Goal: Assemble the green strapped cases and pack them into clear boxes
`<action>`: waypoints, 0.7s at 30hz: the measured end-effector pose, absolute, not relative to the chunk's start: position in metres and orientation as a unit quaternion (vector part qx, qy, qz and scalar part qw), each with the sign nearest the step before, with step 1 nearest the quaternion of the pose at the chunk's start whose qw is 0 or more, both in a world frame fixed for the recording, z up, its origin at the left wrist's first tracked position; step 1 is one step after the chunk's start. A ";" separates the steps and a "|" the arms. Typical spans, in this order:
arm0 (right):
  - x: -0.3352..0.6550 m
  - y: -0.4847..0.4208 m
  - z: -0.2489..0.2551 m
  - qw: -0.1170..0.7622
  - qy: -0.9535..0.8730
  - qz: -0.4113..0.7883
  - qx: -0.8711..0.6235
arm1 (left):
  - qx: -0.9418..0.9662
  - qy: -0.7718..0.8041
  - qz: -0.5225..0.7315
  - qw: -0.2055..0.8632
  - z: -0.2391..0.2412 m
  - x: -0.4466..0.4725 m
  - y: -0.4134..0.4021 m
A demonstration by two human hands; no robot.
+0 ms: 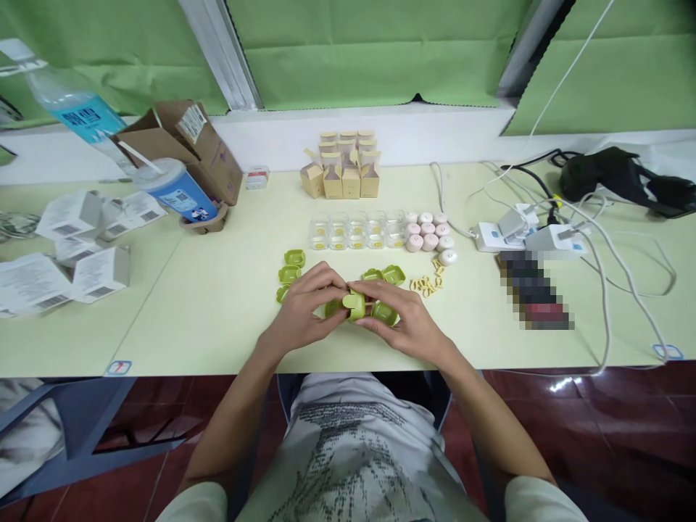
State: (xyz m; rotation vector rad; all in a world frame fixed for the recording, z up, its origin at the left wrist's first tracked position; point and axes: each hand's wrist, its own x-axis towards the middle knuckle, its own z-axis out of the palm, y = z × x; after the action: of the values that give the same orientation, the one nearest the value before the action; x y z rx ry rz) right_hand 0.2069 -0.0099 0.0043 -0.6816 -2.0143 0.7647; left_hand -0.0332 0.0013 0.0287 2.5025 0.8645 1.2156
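Between my left hand (311,308) and my right hand (405,319), a small green plastic case (355,304) is pinched by the fingertips of both, just above the table's front part. Around my hands lie more green plastic pieces: an open green tray-like piece (288,274) by my left knuckles and a green shell (385,313) partly under my right fingers. Right of my right hand is a loose pile of small yellow rings (427,286). Beyond the hands stand clear plastic cups (357,230) with yellow spots in rows. Beside them are pinkish-white round containers (428,232).
Small kraft boxes (351,181) stand by the wall. At left are white boxes (101,272), a blue drink cup (182,190), a water bottle (81,109) and a cardboard box (199,156). A power strip (488,237) with white cables lies at right, near a blurred dark object (536,290).
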 end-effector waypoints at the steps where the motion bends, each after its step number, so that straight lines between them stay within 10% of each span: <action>1: 0.206 -0.010 0.004 0.425 -0.808 0.305 -0.271 | 0.855 0.294 0.411 0.121 0.028 -0.035 0.002; 21: 0.210 -0.014 0.017 0.392 -0.819 0.316 -0.274 | 0.853 0.270 0.419 0.154 0.023 -0.038 0.006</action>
State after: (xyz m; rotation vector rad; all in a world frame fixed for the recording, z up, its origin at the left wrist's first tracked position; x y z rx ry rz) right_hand 0.2098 -0.0144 0.0166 -0.6963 -2.0808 0.8012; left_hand -0.0376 0.0060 0.0227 2.4458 0.7750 1.2005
